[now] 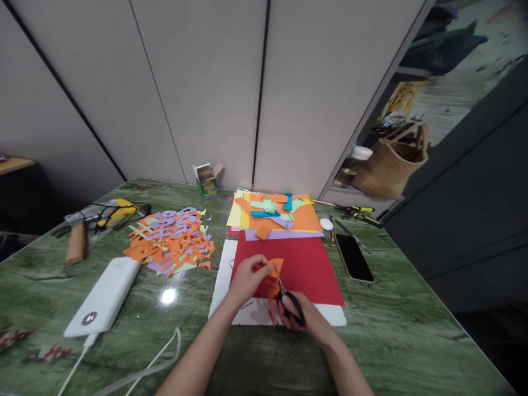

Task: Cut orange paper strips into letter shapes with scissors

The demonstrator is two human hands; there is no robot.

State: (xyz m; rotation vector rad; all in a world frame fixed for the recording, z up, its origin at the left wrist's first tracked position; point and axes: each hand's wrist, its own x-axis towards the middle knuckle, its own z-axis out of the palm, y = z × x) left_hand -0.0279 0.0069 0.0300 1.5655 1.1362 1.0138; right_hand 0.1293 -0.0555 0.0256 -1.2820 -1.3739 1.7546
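My left hand (249, 280) pinches the upper left edge of a small orange paper piece (276, 266), held above a red sheet (297, 258). Black-handled scissors (293, 309) are in my right hand (303, 319), its fingers wrapped round the handles. Their blades point up and away from me and lie against the orange paper. Part of that paper hangs down in a strip beside the scissors. Beneath the red sheet lies a white sheet (225, 275) with some dark lines on it.
A heap of cut paper scraps (169, 242) lies left, near a white power bank (105, 297) with a cable. Behind are stacked coloured papers (303, 220) and a small green box (207, 184). A phone (355, 257), a white oval object (325, 224) and pliers (358, 214) lie right.
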